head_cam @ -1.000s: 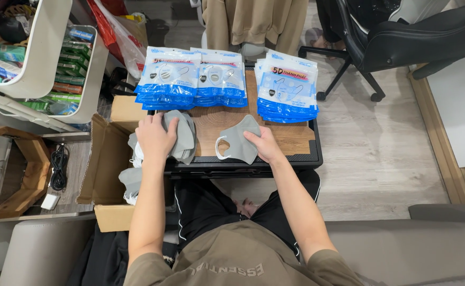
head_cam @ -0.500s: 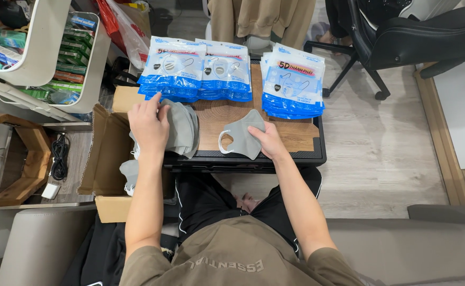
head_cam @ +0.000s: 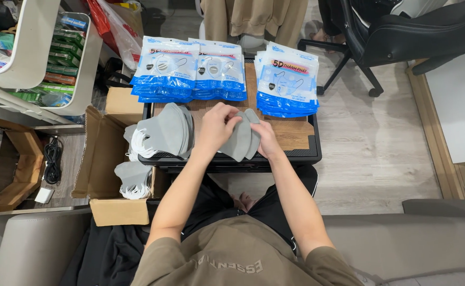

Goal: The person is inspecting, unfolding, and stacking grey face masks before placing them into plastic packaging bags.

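Over the middle of a small wooden-topped table [head_cam: 296, 132], my left hand [head_cam: 216, 127] and my right hand [head_cam: 267, 139] both grip a few stacked grey face masks [head_cam: 241, 140]. The left fingers pinch the stack's upper edge; the right hand holds its lower right side. A pile of more grey masks [head_cam: 166, 132] with white ear loops lies on the table's left part, beside my left forearm. Along the far edge lie stacks of blue and white mask packets: two on the left [head_cam: 190, 69] and one on the right [head_cam: 288, 79].
An open cardboard box [head_cam: 105, 159] with more grey masks [head_cam: 131, 180] stands left of the table. A white shelf unit [head_cam: 36, 53] with green boxes is at far left, a black office chair [head_cam: 402, 32] at far right. A grey sofa edge [head_cam: 402, 238] lies beneath me.
My left hand left the mask pile and moved right to the middle. Both hands now hold the grey masks that the right hand was pressing flat on the table.
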